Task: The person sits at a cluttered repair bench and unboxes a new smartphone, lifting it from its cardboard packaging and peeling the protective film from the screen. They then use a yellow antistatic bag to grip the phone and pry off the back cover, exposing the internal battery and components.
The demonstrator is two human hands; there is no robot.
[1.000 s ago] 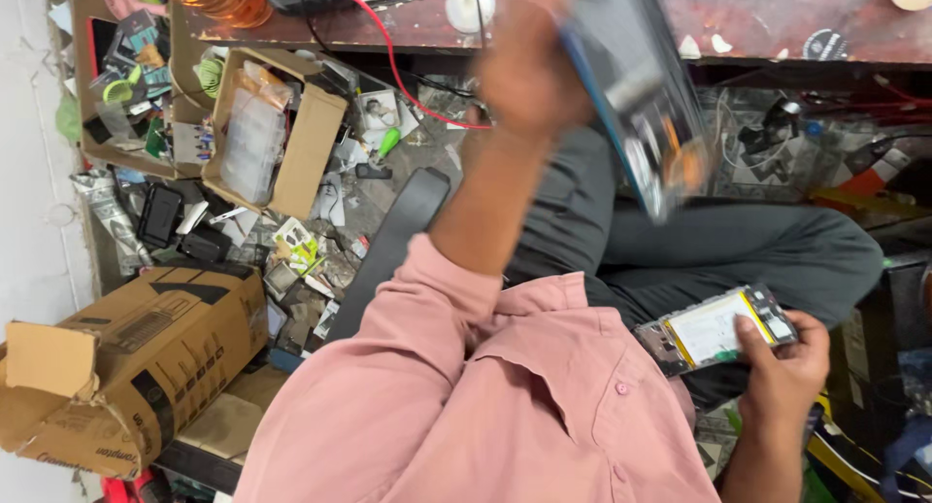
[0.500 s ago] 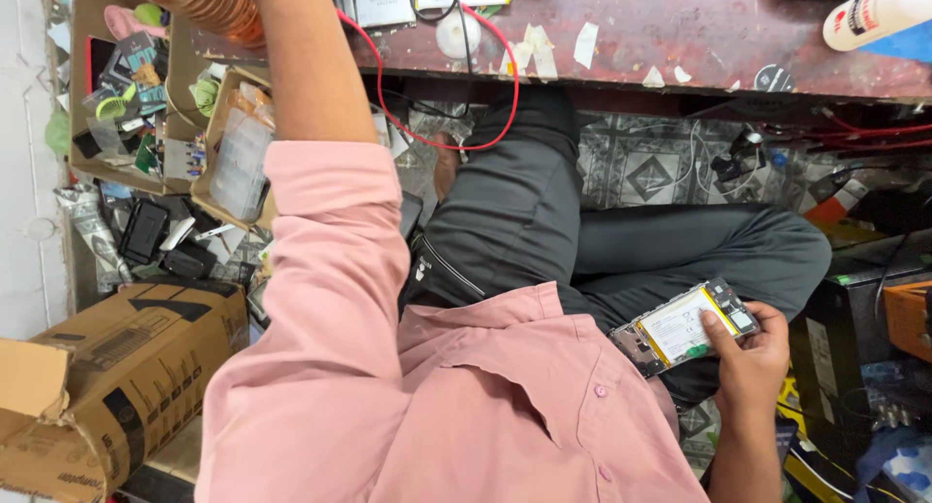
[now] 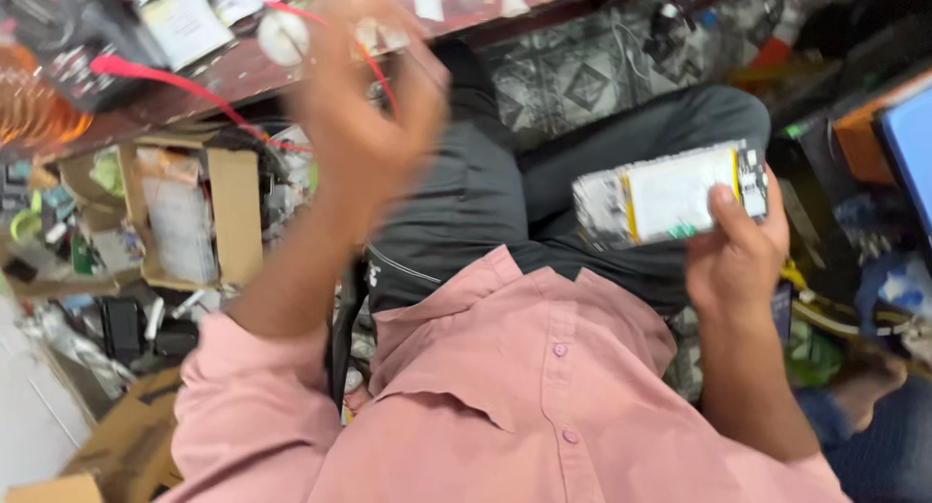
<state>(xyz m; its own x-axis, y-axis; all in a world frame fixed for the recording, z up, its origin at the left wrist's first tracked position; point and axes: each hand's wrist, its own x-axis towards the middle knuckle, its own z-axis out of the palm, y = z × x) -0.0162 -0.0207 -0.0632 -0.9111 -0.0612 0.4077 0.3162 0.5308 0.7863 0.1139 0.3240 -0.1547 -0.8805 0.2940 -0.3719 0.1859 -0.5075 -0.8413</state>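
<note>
Right hand [image 3: 743, 255] is gripping an opened phone [image 3: 670, 194] over the lap; left hand [image 3: 364, 105] is hovering half-open, empty, blurred, beside the worktop [image 3: 505, 8] — phone's bare insides could snag the red wire [image 3: 184, 83].

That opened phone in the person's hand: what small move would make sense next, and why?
Probably bring the left hand down to the opened phone. The right hand holds it alone over the lap, back off and insides showing, while the left hand is blurred, raised near the red wire at the bench, apparently holding nothing.

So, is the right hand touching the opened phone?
Touching: the head view shows the right hand gripping the opened phone, thumb on its face.
</note>
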